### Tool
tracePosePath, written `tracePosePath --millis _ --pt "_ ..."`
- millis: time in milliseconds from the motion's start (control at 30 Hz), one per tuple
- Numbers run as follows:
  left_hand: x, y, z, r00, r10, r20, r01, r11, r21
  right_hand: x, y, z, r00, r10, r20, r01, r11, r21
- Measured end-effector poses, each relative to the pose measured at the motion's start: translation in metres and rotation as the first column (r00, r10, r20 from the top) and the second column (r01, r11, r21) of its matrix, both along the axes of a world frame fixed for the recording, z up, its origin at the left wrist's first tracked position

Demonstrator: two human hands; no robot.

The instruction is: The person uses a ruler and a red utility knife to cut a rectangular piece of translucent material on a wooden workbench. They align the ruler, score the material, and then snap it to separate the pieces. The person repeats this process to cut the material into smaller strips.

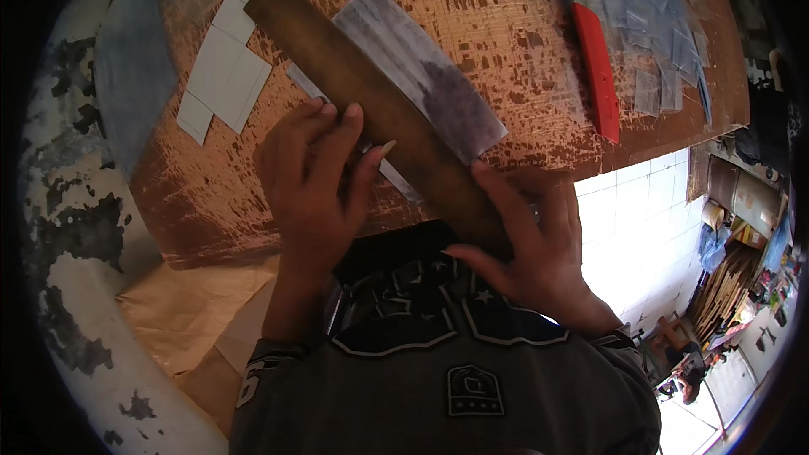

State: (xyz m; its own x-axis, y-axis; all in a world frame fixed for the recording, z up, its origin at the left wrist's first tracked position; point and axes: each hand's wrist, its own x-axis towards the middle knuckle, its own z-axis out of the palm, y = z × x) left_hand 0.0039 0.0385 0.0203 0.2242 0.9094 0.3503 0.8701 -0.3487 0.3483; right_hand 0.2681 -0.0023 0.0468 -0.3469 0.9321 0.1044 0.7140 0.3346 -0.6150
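A long flat brown bar point(371, 93) lies slantwise across the worn tabletop, its near end close to my body. My right hand point(535, 232) grips that near end, thumb on one side and fingers on the other. Beside the bar's left edge, my left hand point(312, 168) has bent fingers spread from the thumb, the tips at the bar. Under it runs a narrow pale strip point(396, 179), partly hidden by the fingers. A grey, dark-streaked sheet point(413, 63) lies along the bar's right side, its left edge against or under it; I cannot tell which.
Pale cut pieces point(223, 76) lie at the table's left. To the right is a red-handled cutter point(597, 76), with several clear sheets point(645, 25) beyond. Brown paper point(202, 312) sits by the table's near left edge. A peeling wall point(80, 270) stands at left.
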Motion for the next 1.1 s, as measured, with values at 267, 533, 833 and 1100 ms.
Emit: tracePosePath --millis 267,533,833,1100 --pt "-0.003 0.0 -0.004 1.0 0.003 0.024 -0.003 1.0 0.018 -0.004 -0.002 -0.011 0.998 0.043 0.046 -0.046 0.997 0.061" --pt "-0.003 -0.001 -0.001 1.0 0.001 0.009 -0.001 1.0 0.015 -0.008 -0.001 -0.009 0.999 0.027 -0.017 -0.027 0.998 0.049" --pt "-0.004 0.0 -0.003 1.0 -0.001 -0.014 0.001 1.0 0.021 -0.013 -0.006 -0.009 1.0 -0.007 -0.006 0.007 0.998 0.061" --pt "-0.004 -0.001 -0.004 1.0 0.006 -0.008 -0.006 1.0 0.024 -0.015 -0.006 -0.007 1.0 -0.014 -0.026 0.015 0.998 0.067"
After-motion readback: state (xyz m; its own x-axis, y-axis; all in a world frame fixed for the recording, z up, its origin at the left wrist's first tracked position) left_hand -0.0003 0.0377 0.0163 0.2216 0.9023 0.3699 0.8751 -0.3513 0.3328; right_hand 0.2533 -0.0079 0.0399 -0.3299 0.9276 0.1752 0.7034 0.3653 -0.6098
